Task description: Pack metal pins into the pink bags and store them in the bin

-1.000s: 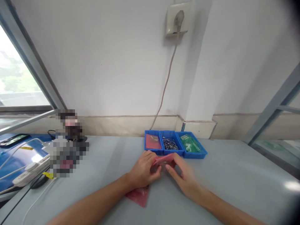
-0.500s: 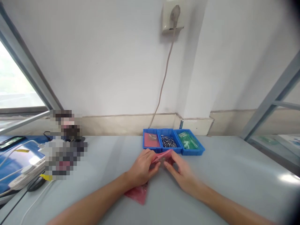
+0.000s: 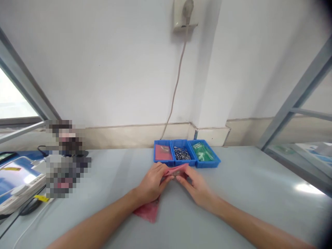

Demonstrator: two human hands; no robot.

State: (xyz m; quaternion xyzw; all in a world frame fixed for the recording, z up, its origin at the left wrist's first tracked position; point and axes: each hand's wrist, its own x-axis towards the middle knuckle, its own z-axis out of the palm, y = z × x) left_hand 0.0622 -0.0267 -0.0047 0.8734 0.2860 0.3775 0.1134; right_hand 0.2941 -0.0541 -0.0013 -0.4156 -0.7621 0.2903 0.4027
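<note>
The wall (image 3: 129, 69) rose behind a grey table (image 3: 246, 176), near whose far edge three blue bins (image 3: 185, 163) stood side by side. Just before them, the left hand (image 3: 152, 182) and right hand (image 3: 199, 188) pinched a pink bag (image 3: 178, 168) between thumbs and fingers. Pink film (image 3: 149, 212) showed beneath the left hand; whether it joined the bag was hidden. The right bin (image 3: 209, 165) held green packs (image 3: 203, 152), the middle one metal parts (image 3: 182, 154).

Pink bag (image 3: 178, 168); between both hands (image 3: 151, 182) (image 3: 198, 186)
</note>
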